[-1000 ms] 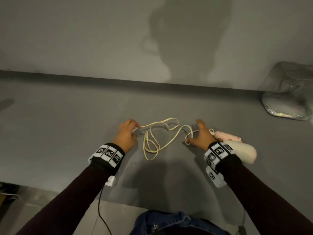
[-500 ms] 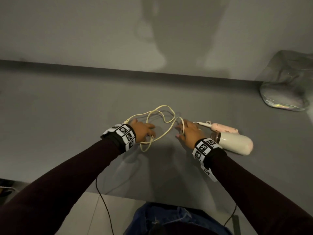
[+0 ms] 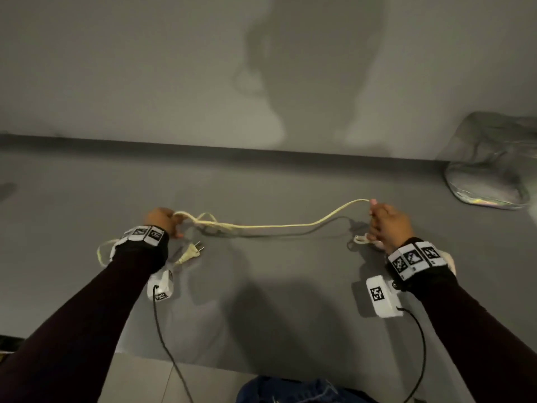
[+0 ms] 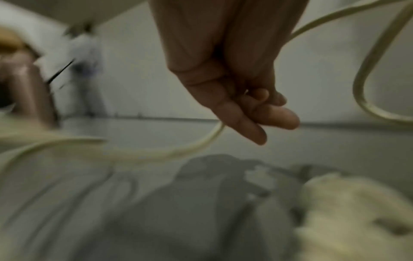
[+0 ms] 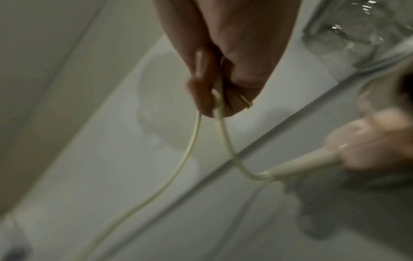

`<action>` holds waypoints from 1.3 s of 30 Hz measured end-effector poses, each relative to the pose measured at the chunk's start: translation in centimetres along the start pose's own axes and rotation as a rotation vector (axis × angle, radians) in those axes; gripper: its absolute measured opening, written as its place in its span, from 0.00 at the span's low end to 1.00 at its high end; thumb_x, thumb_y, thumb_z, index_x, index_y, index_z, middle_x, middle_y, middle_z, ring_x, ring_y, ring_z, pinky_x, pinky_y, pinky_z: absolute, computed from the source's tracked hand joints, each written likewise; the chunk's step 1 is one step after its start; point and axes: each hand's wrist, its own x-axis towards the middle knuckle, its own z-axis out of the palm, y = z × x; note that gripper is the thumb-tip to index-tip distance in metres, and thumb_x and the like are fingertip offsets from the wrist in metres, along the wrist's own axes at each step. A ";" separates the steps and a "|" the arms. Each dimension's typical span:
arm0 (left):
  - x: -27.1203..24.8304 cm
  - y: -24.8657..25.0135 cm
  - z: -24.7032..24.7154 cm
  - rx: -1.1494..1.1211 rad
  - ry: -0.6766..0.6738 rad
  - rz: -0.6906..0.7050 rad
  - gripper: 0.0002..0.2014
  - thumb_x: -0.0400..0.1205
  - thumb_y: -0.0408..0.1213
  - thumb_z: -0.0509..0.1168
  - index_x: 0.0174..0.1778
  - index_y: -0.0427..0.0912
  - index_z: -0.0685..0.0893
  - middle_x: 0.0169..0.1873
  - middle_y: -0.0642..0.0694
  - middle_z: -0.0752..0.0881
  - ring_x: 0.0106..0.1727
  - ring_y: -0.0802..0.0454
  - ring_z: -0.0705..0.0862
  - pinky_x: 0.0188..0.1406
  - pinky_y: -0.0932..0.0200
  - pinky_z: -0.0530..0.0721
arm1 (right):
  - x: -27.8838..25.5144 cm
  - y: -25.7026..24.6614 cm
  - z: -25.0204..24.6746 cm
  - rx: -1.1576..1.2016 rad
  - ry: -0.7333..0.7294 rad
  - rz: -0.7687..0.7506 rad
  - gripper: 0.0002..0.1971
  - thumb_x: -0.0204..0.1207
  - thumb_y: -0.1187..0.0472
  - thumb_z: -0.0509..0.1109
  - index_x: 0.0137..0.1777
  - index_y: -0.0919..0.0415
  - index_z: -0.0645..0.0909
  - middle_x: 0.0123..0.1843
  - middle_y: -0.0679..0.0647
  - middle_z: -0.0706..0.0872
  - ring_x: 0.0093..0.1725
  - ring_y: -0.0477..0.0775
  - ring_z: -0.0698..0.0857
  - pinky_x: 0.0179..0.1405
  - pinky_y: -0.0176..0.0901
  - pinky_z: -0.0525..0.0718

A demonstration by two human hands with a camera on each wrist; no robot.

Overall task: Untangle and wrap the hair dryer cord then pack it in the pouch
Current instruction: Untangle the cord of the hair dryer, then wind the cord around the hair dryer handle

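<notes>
Grey tabletop (image 3: 261, 301) runs back to a pale wall, with a clear shiny pouch (image 3: 494, 167) resting at its far right edge, well apart from both hands. Above the surface, the cream cord (image 3: 276, 226) stretches in a slack line between the hands. On one side the left hand (image 3: 162, 221) has its fingers curled round a knotted bunch of loops, while the plug (image 3: 191, 253) lies on the table just beside that wrist. On the other side the right hand (image 3: 389, 225) pinches the cord between thumb and fingers, and a short length curves down to the hair dryer (image 5: 371, 139), whose pink handle lies on the table, mostly hidden behind the right wrist in the head view.
</notes>
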 end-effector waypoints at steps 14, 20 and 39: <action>-9.4 13.1 3.8 0.135 -0.084 0.779 0.34 0.74 0.32 0.68 0.76 0.44 0.62 0.76 0.36 0.64 0.73 0.40 0.70 0.73 0.51 0.67 | -6.6 -7.0 3.9 0.032 -0.587 -0.182 0.16 0.84 0.62 0.48 0.61 0.47 0.75 0.26 0.51 0.84 0.25 0.49 0.81 0.30 0.39 0.81; -16.4 21.9 8.5 -0.247 -0.517 1.016 0.21 0.79 0.29 0.62 0.68 0.45 0.74 0.52 0.42 0.84 0.50 0.63 0.82 0.60 0.60 0.78 | -7.3 -9.0 2.2 0.016 -0.607 -0.213 0.13 0.83 0.60 0.51 0.53 0.57 0.78 0.26 0.55 0.82 0.16 0.45 0.68 0.17 0.33 0.68; -14.2 11.6 13.0 0.171 -0.498 0.894 0.10 0.78 0.59 0.55 0.47 0.78 0.80 0.37 0.71 0.87 0.42 0.72 0.83 0.45 0.78 0.75 | -4.1 -5.4 -5.6 0.838 -0.359 -0.035 0.10 0.69 0.57 0.68 0.45 0.58 0.88 0.40 0.55 0.92 0.37 0.52 0.91 0.34 0.44 0.89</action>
